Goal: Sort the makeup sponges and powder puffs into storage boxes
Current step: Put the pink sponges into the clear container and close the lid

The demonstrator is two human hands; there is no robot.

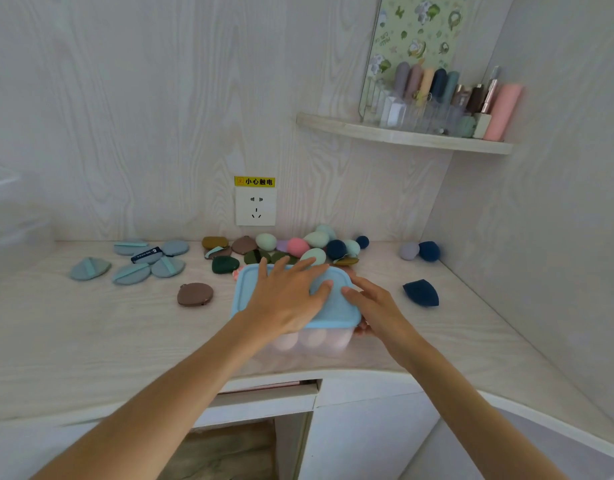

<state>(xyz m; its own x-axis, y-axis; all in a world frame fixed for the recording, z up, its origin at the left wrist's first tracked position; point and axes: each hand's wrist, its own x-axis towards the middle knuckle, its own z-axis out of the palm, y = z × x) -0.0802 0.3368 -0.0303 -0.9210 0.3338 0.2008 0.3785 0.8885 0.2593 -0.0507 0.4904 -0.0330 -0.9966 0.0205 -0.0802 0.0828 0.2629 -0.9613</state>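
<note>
Hands [291, 299] flat on one lid [336, 306]

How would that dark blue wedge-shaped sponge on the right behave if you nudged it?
The dark blue sponge looks soft and light, so it would probably slide or tumble easily. Its flat cut face and pointed shape suggest it would not roll far, unlike the egg-shaped sponges.

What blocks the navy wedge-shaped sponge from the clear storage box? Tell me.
The light blue plastic lid covers the clear storage box, pressed down by the left hand; the navy wedge-shaped sponge lies right of it.

blue lid [336, 306], pink sponges [312, 339], brown puff [195, 294]
</note>
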